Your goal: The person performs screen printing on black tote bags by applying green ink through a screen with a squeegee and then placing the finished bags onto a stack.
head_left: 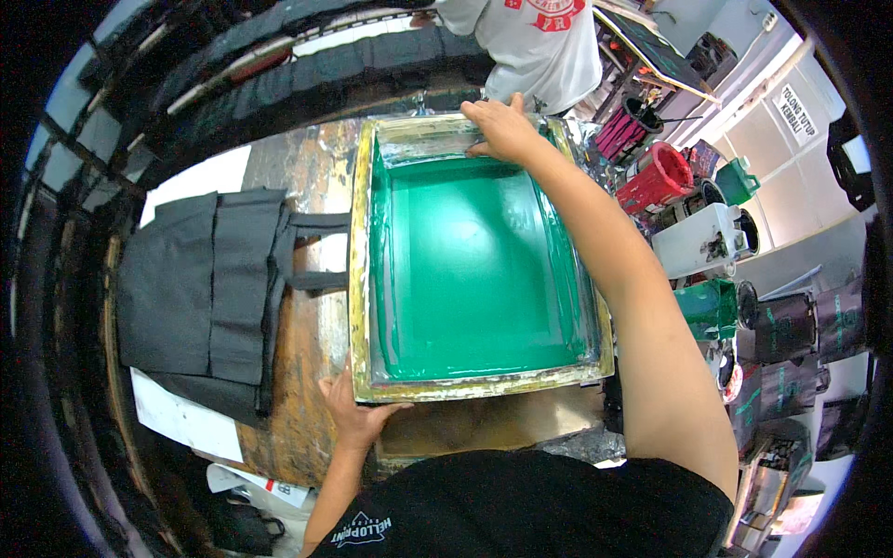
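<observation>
A screen-printing frame (359,307) with worn yellow-and-white rails lies over the table in front of me. Its mesh (474,270) is green, with thicker green smears along the sides. My left hand (358,409) grips the near left corner, its fingers partly beneath the rail. At the far rail, my right hand (502,130) holds the frame, with its arm reaching along the right side. Left of the frame lie black tote bags (200,288), apparently stacked. Their handles (321,225) run toward the frame's left rail, where their ends are hidden.
The wooden table (302,344) is paint-stained, with white sheets (191,418) under the bags. Along the right stand a red bucket (656,177), a white container (698,240) and several tubs. Beyond the table stands a person in a white shirt (544,56). Dark racks (279,79) line the far left.
</observation>
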The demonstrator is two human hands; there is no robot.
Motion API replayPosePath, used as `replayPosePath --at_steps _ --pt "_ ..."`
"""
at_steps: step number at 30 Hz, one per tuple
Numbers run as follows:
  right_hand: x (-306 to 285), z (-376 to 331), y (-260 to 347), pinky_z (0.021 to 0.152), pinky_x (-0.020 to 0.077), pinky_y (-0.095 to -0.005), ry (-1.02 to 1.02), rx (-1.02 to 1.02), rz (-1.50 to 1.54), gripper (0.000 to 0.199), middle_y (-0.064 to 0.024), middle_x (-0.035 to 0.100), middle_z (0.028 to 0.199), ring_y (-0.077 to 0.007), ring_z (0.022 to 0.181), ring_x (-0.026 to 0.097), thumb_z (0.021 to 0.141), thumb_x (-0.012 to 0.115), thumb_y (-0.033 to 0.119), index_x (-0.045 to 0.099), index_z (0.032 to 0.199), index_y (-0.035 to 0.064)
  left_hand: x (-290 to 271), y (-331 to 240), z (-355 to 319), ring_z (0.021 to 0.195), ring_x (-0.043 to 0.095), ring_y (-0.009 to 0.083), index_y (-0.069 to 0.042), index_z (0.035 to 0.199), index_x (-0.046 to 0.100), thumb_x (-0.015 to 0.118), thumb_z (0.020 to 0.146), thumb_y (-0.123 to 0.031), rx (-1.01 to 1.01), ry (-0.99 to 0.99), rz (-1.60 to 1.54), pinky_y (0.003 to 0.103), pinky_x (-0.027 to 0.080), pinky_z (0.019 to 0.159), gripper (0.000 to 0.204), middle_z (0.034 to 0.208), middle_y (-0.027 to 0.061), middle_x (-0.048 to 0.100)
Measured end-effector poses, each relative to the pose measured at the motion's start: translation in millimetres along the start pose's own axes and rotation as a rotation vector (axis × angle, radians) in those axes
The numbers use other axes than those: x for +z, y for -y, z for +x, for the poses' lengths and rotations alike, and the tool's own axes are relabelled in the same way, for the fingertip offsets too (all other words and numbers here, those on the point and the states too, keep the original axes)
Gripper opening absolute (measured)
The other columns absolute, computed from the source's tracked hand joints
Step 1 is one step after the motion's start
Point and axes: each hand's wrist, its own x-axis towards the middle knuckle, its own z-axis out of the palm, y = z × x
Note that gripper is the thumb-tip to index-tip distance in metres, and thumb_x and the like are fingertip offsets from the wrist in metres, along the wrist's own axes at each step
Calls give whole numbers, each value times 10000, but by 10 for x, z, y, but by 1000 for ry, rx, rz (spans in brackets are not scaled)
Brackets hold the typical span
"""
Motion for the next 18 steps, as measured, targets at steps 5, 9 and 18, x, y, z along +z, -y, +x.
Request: replayPosePath --at_steps 5,9,18 --pt "-68 258 -114 1045 368 -713 179 62 82 803 -85 707 1318 -340 1290 645 719 948 455 564 1360 162 3 10 42 998 586 299 -4 1393 653 930 521 -735 135 -88 205 476 352 931 1171 1029 84 642" --pt "-150 187 -52 1048 380 -701 85 79 80 772 -75 709 1285 -335 1256 649 733 944 390 570 1371 169 -63 -80 60 1110 494 354 -30 1345 696 916 509 -774 37 -40 281 527 347 990 1140 1129 135 512" --pt "152 -194 218 922 482 -565 -234 124 -31 371 -97 701 1162 -336 1115 673 867 724 106 629 1223 147 -73 -373 1502 1270 509 404 -56 1515 595 715 793 -838 410 -59 197 577 369 1095 1071 1322 222 560"
